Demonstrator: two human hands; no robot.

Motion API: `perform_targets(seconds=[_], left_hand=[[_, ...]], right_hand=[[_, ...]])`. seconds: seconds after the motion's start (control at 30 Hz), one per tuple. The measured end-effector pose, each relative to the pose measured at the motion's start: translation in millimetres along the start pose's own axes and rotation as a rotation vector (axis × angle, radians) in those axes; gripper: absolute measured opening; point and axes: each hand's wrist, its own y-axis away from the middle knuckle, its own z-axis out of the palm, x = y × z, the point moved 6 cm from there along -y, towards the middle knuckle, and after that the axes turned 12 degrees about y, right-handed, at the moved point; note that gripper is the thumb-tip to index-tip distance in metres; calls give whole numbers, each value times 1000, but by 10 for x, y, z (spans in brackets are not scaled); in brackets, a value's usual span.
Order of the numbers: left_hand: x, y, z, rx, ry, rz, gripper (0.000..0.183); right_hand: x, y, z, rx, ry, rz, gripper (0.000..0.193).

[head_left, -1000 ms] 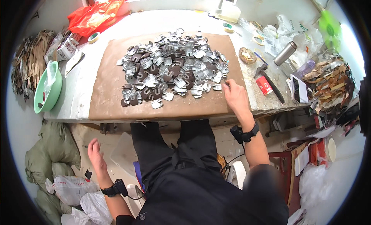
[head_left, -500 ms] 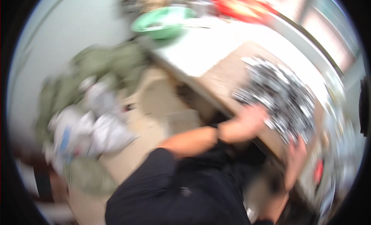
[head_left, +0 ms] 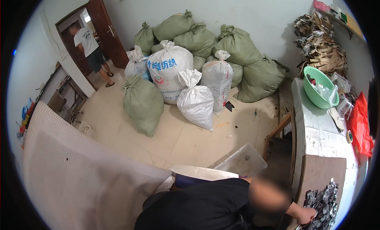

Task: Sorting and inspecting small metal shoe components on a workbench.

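Head view, angled to the left: the left hand (head_left: 306, 215), lower right, lies at the near edge of a heap of small silvery and dark pieces (head_left: 326, 198); its fingertips are lost among them, so whether they are spread or pinching a piece cannot be told. The right hand is out of frame. The heap sits on a brown mat (head_left: 320, 166) over a white table (head_left: 316, 137), with a green basin (head_left: 316, 102) and a red bag (head_left: 360, 125) beyond; farther out, tied sacks (head_left: 170, 66) and another person (head_left: 87, 42). Progress, as judged: many pieces left, loose and unsorted; no finished group visible. Compared with one second earlier, the left hand, then clear of the table, has reached the heap, while the right has left view
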Motion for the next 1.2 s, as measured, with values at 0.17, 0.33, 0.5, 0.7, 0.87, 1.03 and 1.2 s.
perform_targets(seconds=[0.17,0.33,0.5,0.7,0.87,1.03,1.2], left_hand=[[-82,123,258,-193,1775,-687,18],[18,205,335,-133,1528,-715,19],[150,503,324,-147,1543,-736,45],[-108,398,726,-263,1473,-783,54],[-255,285,977,-259,1472,-828,45],[-399,147,1139,-185,1483,-825,36],[-327,55,1053,93,1408,-686,30]], right_hand=[[-59,-83,15,-93,170,-138,30],[-31,-121,152,159,426,-235,23],[88,-100,230,-49,317,-160,24],[101,-218,207,-272,443,-132,44],[325,-271,316,-208,472,-9,43],[405,-247,219,120,-16,-189,30],[198,-264,-154,-78,-56,47,32]])
